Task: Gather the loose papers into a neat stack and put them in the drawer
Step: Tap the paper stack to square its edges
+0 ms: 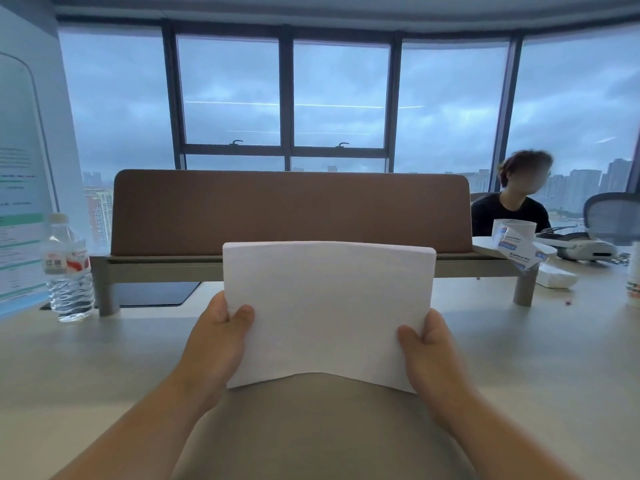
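Both hands are up in front of the camera, and between them sits the stack of papers (327,306), white, squared up and lifted off the bench (519,358). The left hand (218,337) has its grip clamped on the stack's left edge, thumb lying across the front face, the other fingers hidden behind the sheets. The right hand (427,351) mirrors it at the right edge, thumb pressed on the front, grip closed on the stack as well. The stack's lower edge bows upward in the middle, and the top edge shows the thickness of many sheets.

Out at 12 o'clock, behind the papers, a brown padded divider (291,209) runs across the bench on grey legs. At 9 o'clock stands a clear water bottle (69,271), upright, beside a printed board (20,202). A dark mat (156,294) lies under the divider's left end. Over at 2 o'clock a second person (512,213) in a dark top sits beyond the bench, with a white headset (585,249) and small white boxes (554,278) lying near them. Big windows (339,95) fill the background, grey sky beyond.
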The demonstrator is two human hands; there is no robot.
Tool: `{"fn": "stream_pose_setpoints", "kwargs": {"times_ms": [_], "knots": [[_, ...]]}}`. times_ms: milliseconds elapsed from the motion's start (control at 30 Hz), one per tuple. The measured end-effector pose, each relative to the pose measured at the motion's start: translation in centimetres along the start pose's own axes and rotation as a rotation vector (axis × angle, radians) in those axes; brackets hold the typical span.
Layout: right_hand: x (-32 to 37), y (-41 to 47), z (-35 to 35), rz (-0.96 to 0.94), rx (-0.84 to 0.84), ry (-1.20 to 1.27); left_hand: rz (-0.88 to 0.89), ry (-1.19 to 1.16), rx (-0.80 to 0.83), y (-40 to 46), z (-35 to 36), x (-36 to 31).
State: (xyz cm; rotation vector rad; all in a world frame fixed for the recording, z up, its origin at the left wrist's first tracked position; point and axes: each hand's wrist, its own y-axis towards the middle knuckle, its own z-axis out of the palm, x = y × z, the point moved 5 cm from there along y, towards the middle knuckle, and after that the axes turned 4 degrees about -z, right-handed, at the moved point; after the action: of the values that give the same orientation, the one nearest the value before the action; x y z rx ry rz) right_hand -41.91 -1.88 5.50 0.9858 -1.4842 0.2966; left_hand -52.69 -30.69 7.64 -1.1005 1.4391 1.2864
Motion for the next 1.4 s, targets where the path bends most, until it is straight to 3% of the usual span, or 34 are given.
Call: {"fn": "stream_pose_setpoints", "kwargs": {"times_ms": [233, 433, 733, 967, 1200, 1400], "knots": [[1.7, 0.4, -1.5, -0.024, -0.107, 0.117, 0.031, -0.065, -0.020, 0.2, 0.3, -1.6], [-0.8, 0.1, -0.7, 0.061, 0.017, 0.017, -0.069, -0.010, 0.065, -0.6, 0.5, 0.7], [1.8, 0.3, -0.7, -0.012, -0.011, -0.041, 0.003, 0.051, 0.030, -0.8, 1.3, -0.9], [-0.1, -0.4, -0.5, 0.082, 0.023, -0.005, -0.110, 0.000, 0.032, -0.9, 0.1, 1.1], [-0.3, 0.1, -1.0, 0.060, -0.022, -0.023, -0.009, 0.076, -0.007, -1.0, -0.5, 0.0], [1.5, 0.2, -1.4, 0.024, -0.027, 0.079, 0.013, -0.013, -0.068, -1.0, -1.3, -2.0]]}}
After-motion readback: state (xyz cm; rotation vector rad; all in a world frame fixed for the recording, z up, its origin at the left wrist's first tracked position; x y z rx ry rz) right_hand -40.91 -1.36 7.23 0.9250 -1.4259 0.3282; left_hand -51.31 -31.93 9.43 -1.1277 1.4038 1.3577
